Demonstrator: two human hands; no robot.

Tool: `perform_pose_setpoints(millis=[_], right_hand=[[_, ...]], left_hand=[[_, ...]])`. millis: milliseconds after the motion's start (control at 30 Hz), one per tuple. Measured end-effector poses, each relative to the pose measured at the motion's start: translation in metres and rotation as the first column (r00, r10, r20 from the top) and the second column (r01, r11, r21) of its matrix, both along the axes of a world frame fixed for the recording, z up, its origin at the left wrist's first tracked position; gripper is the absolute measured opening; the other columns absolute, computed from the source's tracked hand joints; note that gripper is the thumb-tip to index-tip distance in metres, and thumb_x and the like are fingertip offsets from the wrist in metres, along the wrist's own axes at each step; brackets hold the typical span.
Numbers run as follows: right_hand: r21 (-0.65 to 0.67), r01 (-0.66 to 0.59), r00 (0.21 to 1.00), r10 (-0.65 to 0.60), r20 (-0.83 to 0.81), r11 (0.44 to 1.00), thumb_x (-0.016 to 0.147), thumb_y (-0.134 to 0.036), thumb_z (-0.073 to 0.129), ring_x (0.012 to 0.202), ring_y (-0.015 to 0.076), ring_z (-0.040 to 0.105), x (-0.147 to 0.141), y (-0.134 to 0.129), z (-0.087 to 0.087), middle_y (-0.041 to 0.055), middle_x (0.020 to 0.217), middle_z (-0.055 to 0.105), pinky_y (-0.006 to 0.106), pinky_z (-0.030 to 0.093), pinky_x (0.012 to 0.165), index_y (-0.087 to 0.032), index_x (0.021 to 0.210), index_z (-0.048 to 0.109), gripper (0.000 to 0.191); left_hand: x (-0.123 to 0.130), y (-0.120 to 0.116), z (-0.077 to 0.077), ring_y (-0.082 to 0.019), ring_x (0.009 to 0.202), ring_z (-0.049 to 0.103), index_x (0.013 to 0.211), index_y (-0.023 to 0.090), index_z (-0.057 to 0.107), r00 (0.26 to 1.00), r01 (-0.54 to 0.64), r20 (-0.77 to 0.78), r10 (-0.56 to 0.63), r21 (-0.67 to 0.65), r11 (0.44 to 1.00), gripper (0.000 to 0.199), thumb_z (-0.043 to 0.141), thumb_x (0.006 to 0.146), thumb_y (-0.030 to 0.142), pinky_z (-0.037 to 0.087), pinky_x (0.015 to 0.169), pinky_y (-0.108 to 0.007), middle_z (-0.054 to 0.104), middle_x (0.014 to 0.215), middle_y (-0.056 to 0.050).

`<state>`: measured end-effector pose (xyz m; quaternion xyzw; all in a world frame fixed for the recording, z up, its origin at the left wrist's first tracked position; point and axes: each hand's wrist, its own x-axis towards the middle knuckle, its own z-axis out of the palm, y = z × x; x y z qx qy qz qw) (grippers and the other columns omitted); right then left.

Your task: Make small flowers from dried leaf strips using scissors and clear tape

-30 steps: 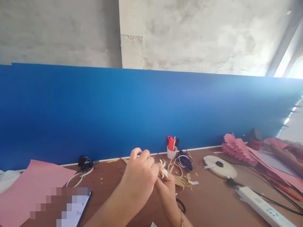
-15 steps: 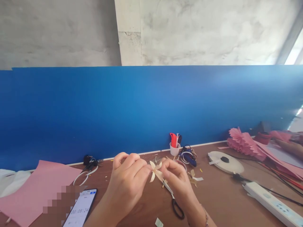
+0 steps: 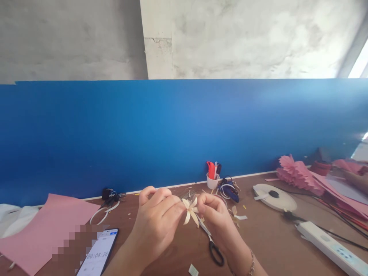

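A small cream paper flower (image 3: 190, 210) with several narrow, curling petals is held up between my hands, over the middle of the table. My left hand (image 3: 161, 218) is closed, its thumb and forefinger pinching the flower's left side. From the right, my right hand (image 3: 214, 211) pinches a petal with thumb and forefinger. Beneath and behind the flower lie black-handled scissors (image 3: 215, 253), their blades partly hidden by the flower and my right hand. Cream scraps (image 3: 235, 214) rest just right of my right hand.
A phone (image 3: 99, 251) showing a timer and a pink sheet (image 3: 51, 230) lie left. Behind stand a white cup (image 3: 212, 181) of tools and a blue bundle (image 3: 230, 191). Rightward are a white reel (image 3: 276, 197), a power strip (image 3: 330, 245), pleated pink paper (image 3: 299, 176) and another person's hand (image 3: 356, 180).
The flower has turned, so more of its petals face me, including a lower right one. My right hand has shifted slightly along it; my left hand keeps its pinch.
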<state>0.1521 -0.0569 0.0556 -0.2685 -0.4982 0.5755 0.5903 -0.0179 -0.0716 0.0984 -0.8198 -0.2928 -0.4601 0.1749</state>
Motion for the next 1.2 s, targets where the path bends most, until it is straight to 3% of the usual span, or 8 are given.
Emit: perform_pose_setpoints(millis=[200, 367, 500, 733, 933, 1067, 1200], right_hand=[[0.085, -0.101, 0.995, 0.1, 0.015, 0.991, 0.08, -0.052, 0.054, 0.075, 0.0206, 0.048, -0.002, 0.001, 0.002, 0.0031, 0.07, 0.054, 0.034, 0.038, 0.075, -0.019, 0.066, 0.06, 0.036], [-0.109, -0.002, 1.0, 0.005, 0.028, 0.994, 0.068, -0.037, 0.071, 0.064, 0.0159, 0.04, -0.012, -0.002, -0.001, -0.0017, 0.06, 0.047, 0.028, 0.035, 0.066, -0.02, 0.056, 0.053, 0.027], [-0.139, -0.018, 1.0, 0.018, -0.001, 0.99, 0.067, -0.034, 0.07, 0.068, 0.0172, 0.041, -0.023, -0.005, -0.006, -0.0001, 0.061, 0.049, 0.028, 0.034, 0.067, -0.02, 0.051, 0.051, 0.029], [-0.154, -0.033, 0.999, 0.033, -0.003, 0.988, 0.069, -0.036, 0.069, 0.072, 0.0184, 0.043, -0.027, -0.005, -0.01, -0.0001, 0.062, 0.051, 0.03, 0.035, 0.072, -0.02, 0.052, 0.054, 0.027], [0.005, -0.053, 0.999, 0.053, -0.002, 0.999, 0.077, -0.05, 0.059, 0.072, 0.0187, 0.043, -0.018, 0.003, -0.003, 0.0014, 0.07, 0.051, 0.031, 0.036, 0.071, -0.02, 0.067, 0.06, 0.031], [-0.111, 0.02, 1.0, -0.02, 0.006, 0.994, 0.073, -0.036, 0.066, 0.062, 0.0159, 0.042, -0.015, 0.003, -0.001, -0.0014, 0.063, 0.05, 0.029, 0.036, 0.063, -0.021, 0.064, 0.056, 0.02], [-0.135, 0.005, 1.0, -0.009, -0.027, 0.991, 0.07, -0.033, 0.067, 0.057, 0.0138, 0.037, -0.015, 0.004, -0.004, -0.0027, 0.059, 0.046, 0.027, 0.033, 0.057, -0.02, 0.058, 0.052, 0.023]], left_hand=[[0.0, 0.008, -0.005, -0.013, 0.066, 0.054, 0.072, 0.021, 0.06, 0.991, -0.131, 0.03, 0.128, 0.114, 0.985, 0.02, 0.056, 0.083, 0.005, 0.026, 0.073, -0.035, 0.069, 0.067, 0.005], [-0.001, 0.015, -0.01, -0.014, 0.067, 0.055, 0.072, 0.02, 0.061, 0.982, -0.19, 0.0, 0.191, 0.139, 0.972, 0.019, 0.055, 0.084, 0.007, 0.026, 0.073, -0.035, 0.068, 0.066, 0.004], [0.002, 0.018, -0.014, -0.013, 0.066, 0.056, 0.071, 0.02, 0.061, 0.978, -0.21, 0.022, 0.209, 0.14, 0.968, 0.02, 0.054, 0.085, 0.008, 0.026, 0.074, -0.035, 0.068, 0.065, 0.005], [0.003, 0.02, -0.015, -0.014, 0.068, 0.057, 0.073, 0.021, 0.062, 0.978, -0.209, 0.051, 0.204, 0.149, 0.967, 0.02, 0.054, 0.085, 0.008, 0.026, 0.073, -0.035, 0.069, 0.066, 0.005], [-0.002, 0.021, -0.016, -0.013, 0.066, 0.055, 0.075, 0.021, 0.063, 0.983, -0.184, 0.011, 0.184, 0.127, 0.975, 0.021, 0.053, 0.086, 0.007, 0.026, 0.072, -0.035, 0.07, 0.069, 0.005], [-0.002, 0.019, -0.017, -0.013, 0.065, 0.054, 0.07, 0.02, 0.061, 0.986, -0.165, -0.006, 0.166, 0.088, 0.982, 0.024, 0.051, 0.086, 0.006, 0.026, 0.071, -0.034, 0.069, 0.066, 0.005], [-0.002, 0.018, -0.018, -0.013, 0.066, 0.054, 0.07, 0.02, 0.061, 0.993, -0.115, 0.027, 0.114, 0.051, 0.992, 0.024, 0.052, 0.086, 0.006, 0.026, 0.072, -0.035, 0.071, 0.069, 0.004]])
